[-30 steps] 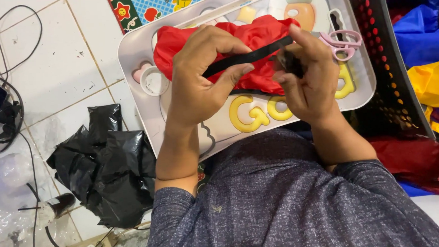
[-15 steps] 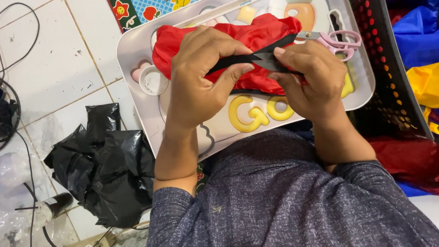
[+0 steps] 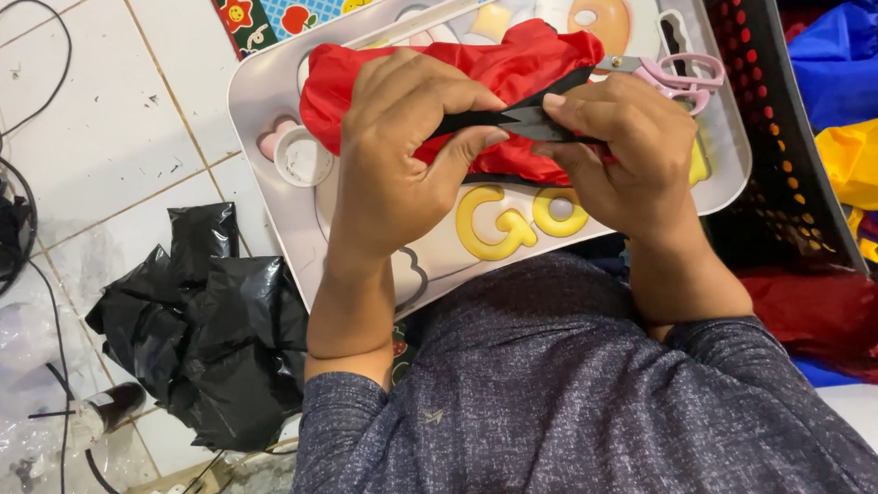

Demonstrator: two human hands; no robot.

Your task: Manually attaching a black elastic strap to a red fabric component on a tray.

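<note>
Both hands pinch a black strip point(image 3: 513, 123) between them: left hand point(image 3: 404, 149) and right hand point(image 3: 624, 152) closed on it, above red cloth point(image 3: 510, 68). Folding step, apparently; next needs even tension.

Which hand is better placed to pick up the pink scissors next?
Probably the right hand: the pink scissors lie just beyond it on the white tray. The left hand is farther away. Both pinch the black strip over the red fabric.
</note>
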